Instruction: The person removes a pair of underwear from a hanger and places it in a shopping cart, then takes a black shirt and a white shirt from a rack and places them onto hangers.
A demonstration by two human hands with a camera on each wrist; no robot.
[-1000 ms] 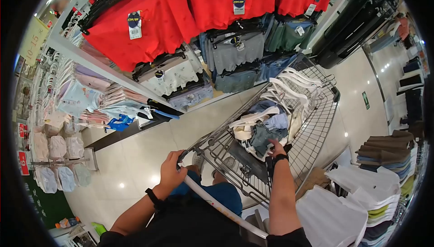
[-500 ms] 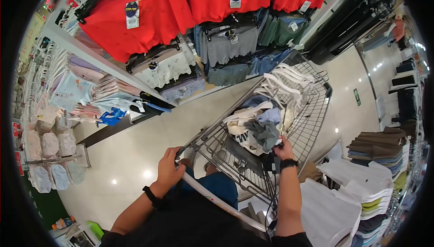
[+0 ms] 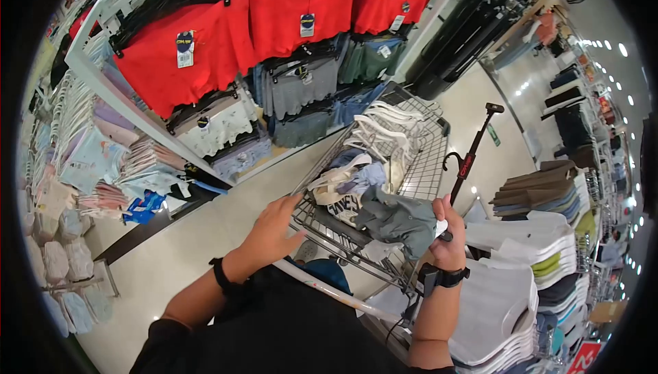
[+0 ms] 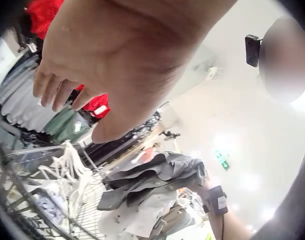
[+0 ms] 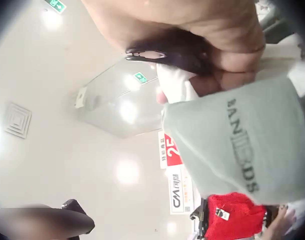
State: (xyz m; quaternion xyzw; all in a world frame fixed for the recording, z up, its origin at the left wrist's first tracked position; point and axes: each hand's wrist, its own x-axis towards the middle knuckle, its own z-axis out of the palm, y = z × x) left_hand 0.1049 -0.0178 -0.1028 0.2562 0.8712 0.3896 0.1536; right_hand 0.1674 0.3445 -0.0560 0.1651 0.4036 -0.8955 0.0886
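My right hand (image 3: 449,237) grips a black clip hanger (image 3: 469,155) together with a bunched grey-green garment (image 3: 401,220). The hanger slants up past the fingers, with its hook and a red label showing. Dark lettering shows on the garment's cloth in the right wrist view, beside a black hanger clip (image 5: 162,58). The cloth hangs over the near part of a wire shopping cart (image 3: 425,175). My left hand (image 3: 271,233) is at the cart's left near corner, above the handle, its fingers straight and the thumb apart. Clothes and white hangers (image 3: 384,134) lie in the cart.
Red garments (image 3: 301,11) hang on a rack ahead, above rows of shorts. Pale clothes (image 3: 96,155) hang at the left. White shirts (image 3: 486,298) stand close by my right arm, with brown garments (image 3: 538,185) beyond. Pale floor (image 3: 185,244) runs between cart and racks.
My right hand has lifted the grey-green garment out of the pile toward me, and its black hanger now shows. My left hand has come off the handle and straightened. The view has turned right.
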